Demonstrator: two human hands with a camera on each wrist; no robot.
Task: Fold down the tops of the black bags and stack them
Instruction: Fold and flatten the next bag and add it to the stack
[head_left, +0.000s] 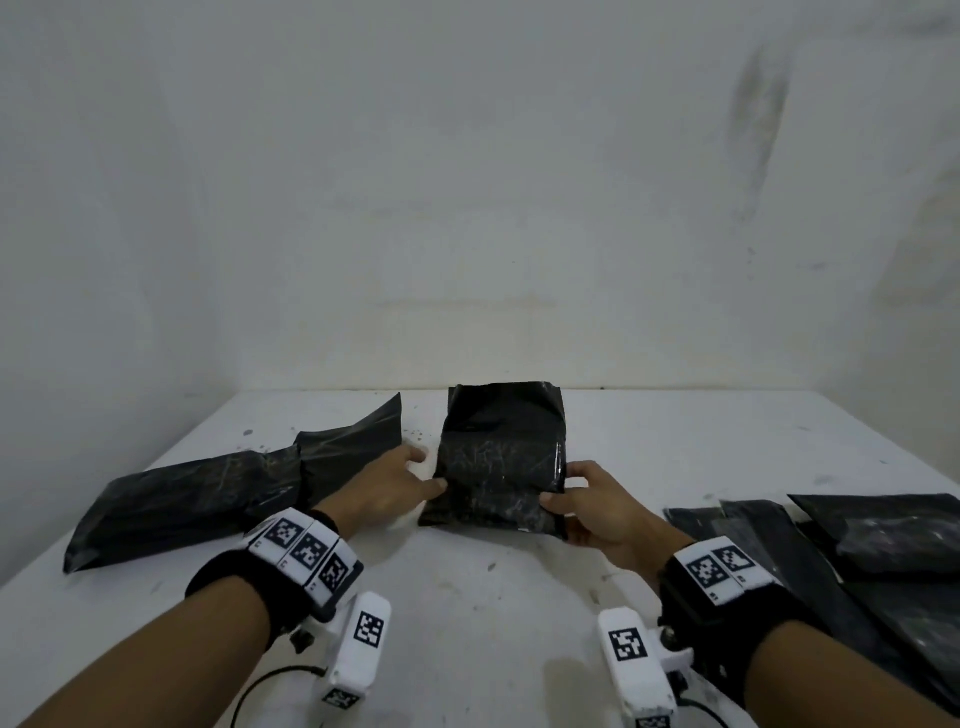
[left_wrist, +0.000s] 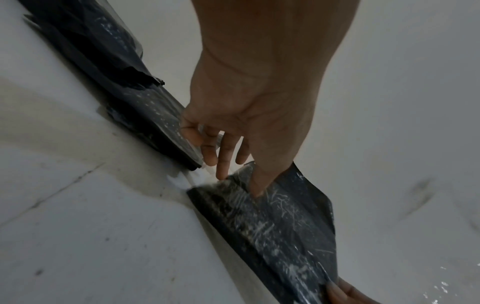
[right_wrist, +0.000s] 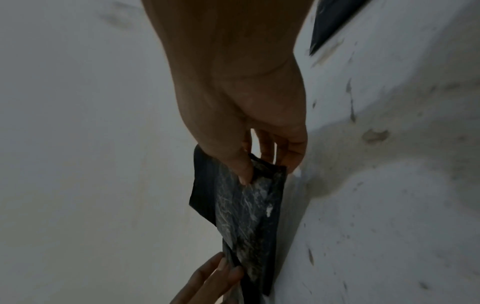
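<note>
A filled black bag lies in the middle of the white table, its empty top flap raised at the far end. My left hand is at the bag's left edge: the thumb rests on top and the fingers stay fairly straight along the side. In the left wrist view the left hand touches the bag with thumb and index tip. My right hand pinches the bag's right edge, thumb on top and fingers beneath. The right wrist view shows that right hand pinching the bag.
Two long unfolded black bags lie end to end on the left, close to my left forearm. A pile of black bags sits at the right edge. White walls close the table at the back and left.
</note>
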